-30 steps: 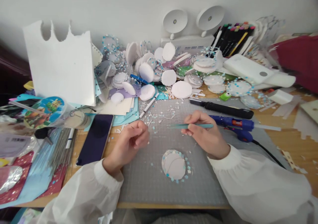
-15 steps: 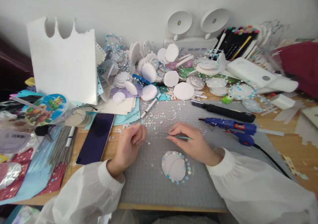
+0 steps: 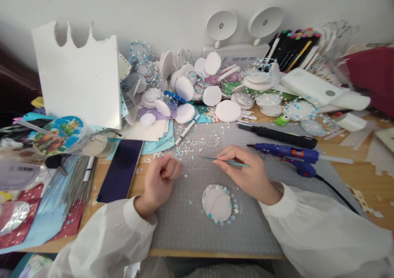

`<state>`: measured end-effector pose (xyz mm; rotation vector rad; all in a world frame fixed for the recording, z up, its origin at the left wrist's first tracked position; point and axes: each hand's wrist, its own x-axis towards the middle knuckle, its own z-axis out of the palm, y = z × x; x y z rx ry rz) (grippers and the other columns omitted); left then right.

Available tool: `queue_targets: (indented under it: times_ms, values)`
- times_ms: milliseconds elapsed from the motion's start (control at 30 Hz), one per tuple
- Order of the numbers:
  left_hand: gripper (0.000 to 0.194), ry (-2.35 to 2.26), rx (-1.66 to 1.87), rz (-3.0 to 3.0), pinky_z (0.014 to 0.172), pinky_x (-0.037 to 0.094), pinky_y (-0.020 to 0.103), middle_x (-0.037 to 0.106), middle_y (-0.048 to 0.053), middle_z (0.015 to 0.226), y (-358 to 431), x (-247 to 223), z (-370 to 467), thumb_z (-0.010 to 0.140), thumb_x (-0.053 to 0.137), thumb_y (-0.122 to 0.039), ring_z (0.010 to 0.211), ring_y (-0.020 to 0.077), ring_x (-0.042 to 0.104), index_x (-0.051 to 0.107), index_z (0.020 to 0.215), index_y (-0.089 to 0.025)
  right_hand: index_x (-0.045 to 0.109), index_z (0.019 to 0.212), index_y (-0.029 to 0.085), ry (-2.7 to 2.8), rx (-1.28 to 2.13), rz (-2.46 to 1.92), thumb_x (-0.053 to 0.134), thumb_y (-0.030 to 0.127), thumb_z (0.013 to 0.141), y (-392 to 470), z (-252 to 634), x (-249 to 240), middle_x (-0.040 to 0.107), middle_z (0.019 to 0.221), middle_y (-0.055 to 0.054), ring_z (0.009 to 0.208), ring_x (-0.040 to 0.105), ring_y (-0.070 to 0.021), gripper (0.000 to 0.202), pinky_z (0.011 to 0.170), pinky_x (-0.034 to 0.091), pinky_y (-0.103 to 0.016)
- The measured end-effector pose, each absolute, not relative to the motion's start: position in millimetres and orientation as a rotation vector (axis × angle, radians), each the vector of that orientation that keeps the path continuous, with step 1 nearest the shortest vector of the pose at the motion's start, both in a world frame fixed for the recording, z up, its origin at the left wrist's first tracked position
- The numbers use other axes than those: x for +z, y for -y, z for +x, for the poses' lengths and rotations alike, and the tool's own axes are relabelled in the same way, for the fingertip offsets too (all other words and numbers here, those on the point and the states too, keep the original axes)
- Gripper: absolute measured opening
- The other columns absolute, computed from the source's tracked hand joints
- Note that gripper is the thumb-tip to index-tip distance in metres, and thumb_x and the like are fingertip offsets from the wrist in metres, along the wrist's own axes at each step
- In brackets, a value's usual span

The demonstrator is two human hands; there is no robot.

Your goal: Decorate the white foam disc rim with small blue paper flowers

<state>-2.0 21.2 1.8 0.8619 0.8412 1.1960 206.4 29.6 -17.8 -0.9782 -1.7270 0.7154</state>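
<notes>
My right hand (image 3: 243, 169) pinches a pair of thin green tweezers (image 3: 232, 162), whose tips point left over the grey cutting mat (image 3: 184, 233). Curled closed, my left hand (image 3: 161, 177) rests at the mat's left edge; whether its fingers hold anything small is hidden. Between and below the hands lies a round white disc (image 3: 217, 204) with thin wire across it and small blue and white stars around its rim. Scattered star pieces (image 3: 187, 148) and paper scraps lie on the mat beyond my hands.
A phone (image 3: 120, 171) lies left of my left hand. To the right are a black cutter (image 3: 280, 136) and a blue glue gun (image 3: 289, 154) with a cable. Many white discs (image 3: 227, 111) are piled behind, near a white foam board (image 3: 78, 79) and a two-headed lamp.
My right hand has moved slightly right with the tweezers, whose tips are now farther from my left hand. My left hand has barely moved; the view has shifted a little.
</notes>
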Motion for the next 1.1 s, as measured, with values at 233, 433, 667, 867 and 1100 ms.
queue_targets:
  times_ms: [233,433,667,867,1100]
  values:
    - [0.041,-0.980,1.071,0.970,0.049,0.016,0.028,0.023,-0.006,0.049,-22.8,-9.6,-1.7,0.086,0.052,-0.035,0.047,0.0092,0.020,0.041,0.051,-0.017,0.061,0.074,0.021,1.477,0.910,-1.038,0.072,0.025,0.079,-28.4,215.7,-5.0,0.068,0.078,-0.004,0.071,0.065,-0.0154,0.012,0.060,0.054,-0.027]
    - [0.021,-1.043,0.925,1.229,0.050,0.019,0.025,0.033,-0.007,0.054,-19.0,-10.3,-2.3,0.084,0.064,-0.037,0.050,0.0096,0.027,0.066,0.095,-0.019,0.060,0.073,0.020,1.448,1.028,-1.018,0.072,0.025,0.079,-26.3,216.3,-5.0,0.067,0.078,-0.002,0.066,0.063,-0.0135,0.014,0.057,0.052,-0.025]
    - [0.020,-1.080,1.058,1.222,0.051,0.022,0.024,0.037,-0.005,0.059,-18.1,-10.5,-0.9,0.087,0.057,-0.031,0.053,0.0097,0.029,0.053,0.073,-0.018,0.059,0.076,0.021,1.750,0.723,-1.057,0.068,0.021,0.081,-30.5,215.7,-17.9,0.067,0.076,-0.003,0.071,0.063,-0.0163,0.011,0.064,0.050,-0.030]
    - [0.031,-1.098,1.084,1.152,0.051,0.021,0.025,0.029,-0.006,0.052,-21.9,-11.5,-0.1,0.090,0.045,-0.029,0.049,0.0097,0.024,0.037,0.063,-0.019,0.057,0.078,0.022,1.977,0.562,-0.981,0.062,0.019,0.085,-32.8,214.6,-30.1,0.066,0.076,-0.003,0.071,0.061,-0.0164,0.010,0.065,0.049,-0.031]
    - [0.031,-1.102,1.068,1.187,0.052,0.021,0.026,0.030,-0.006,0.052,-21.9,-10.8,0.3,0.090,0.044,-0.027,0.050,0.0094,0.025,0.036,0.062,-0.019,0.057,0.081,0.023,2.022,0.466,-0.984,0.062,0.017,0.085,-31.3,214.0,-31.2,0.068,0.081,-0.004,0.076,0.064,-0.0173,0.009,0.069,0.051,-0.032]
